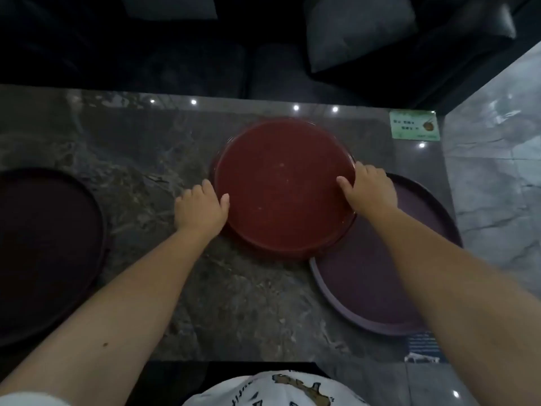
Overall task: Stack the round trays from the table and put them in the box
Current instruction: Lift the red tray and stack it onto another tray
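A round red tray [282,186] lies in the middle of the dark marble table [140,159]. My left hand [200,208] grips its left rim, thumb on the inside. My right hand [369,189] grips its right rim in the same way. The red tray's right edge overlaps a round purple tray [377,276] that lies at the table's right side, partly hidden by my right forearm. A dark round tray [44,253] lies at the far left, cut off by the frame's edge. No box is in view.
A green card [414,125] lies at the table's back right corner, and a printed label [421,347] at its front right corner. A dark sofa with grey cushions [357,27] stands behind the table. Grey tiled floor [497,171] runs along the right.
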A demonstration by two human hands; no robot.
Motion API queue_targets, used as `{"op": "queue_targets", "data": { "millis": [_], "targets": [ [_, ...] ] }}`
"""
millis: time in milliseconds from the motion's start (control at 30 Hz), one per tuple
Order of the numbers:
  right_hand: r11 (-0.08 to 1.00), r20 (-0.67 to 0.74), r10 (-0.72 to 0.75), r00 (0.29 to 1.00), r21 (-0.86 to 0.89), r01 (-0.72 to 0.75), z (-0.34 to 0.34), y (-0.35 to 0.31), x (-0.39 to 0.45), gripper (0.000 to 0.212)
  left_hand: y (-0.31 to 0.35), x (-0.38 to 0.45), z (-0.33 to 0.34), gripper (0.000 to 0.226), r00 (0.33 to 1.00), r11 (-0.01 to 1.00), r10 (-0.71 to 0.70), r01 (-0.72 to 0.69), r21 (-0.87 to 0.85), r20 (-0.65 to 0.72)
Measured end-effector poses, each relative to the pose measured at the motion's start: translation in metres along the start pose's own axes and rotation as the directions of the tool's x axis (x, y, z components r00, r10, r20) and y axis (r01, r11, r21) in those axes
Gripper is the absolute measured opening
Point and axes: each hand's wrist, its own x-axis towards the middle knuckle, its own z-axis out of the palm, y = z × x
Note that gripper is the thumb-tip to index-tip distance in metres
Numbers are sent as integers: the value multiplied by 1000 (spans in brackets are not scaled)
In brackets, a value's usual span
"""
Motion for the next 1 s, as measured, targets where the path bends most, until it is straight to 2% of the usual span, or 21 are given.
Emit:
{"op": "queue_targets", "data": {
  "millis": [100, 300, 500, 600, 700, 800, 900, 1000],
  "targets": [
    [996, -15, 80, 997, 27, -79, 0, -1, 13, 67, 2, 10, 3, 54, 997, 995, -72, 74, -69, 33],
    [949, 179, 245, 953, 157, -274, 1, -1, 44, 79, 0, 29, 13, 54, 972, 927, -172, 215, -308, 160],
    [911, 271, 255, 928, 253, -325, 0, 2, 56, 83, -8, 39, 10, 58, 938, 844, -231, 325, -426, 258],
    [907, 236, 258, 937, 276, -319, 1, 0, 50, 80, -12, 33, 11, 62, 924, 785, -266, 373, -494, 275],
    [895, 153, 260, 953, 332, -297, -7, -5, 44, 66, -18, 31, 2, 61, 920, 713, -290, 391, -582, 262],
    [864, 80, 264, 961, 424, -273, -26, -10, 43, 58, -27, 35, -23, 54, 937, 621, -292, 338, -707, 191],
    [794, 23, 285, 958, 554, -249, -55, -18, 44, 58, -39, 40, -54, 60, 948, 529, -293, 271, -804, 126],
    [711, -21, 296, 955, 672, -206, -85, -31, 49, 58, -53, 42, -83, 63, 949, 503, -306, 232, -832, 80]
  ]
}}
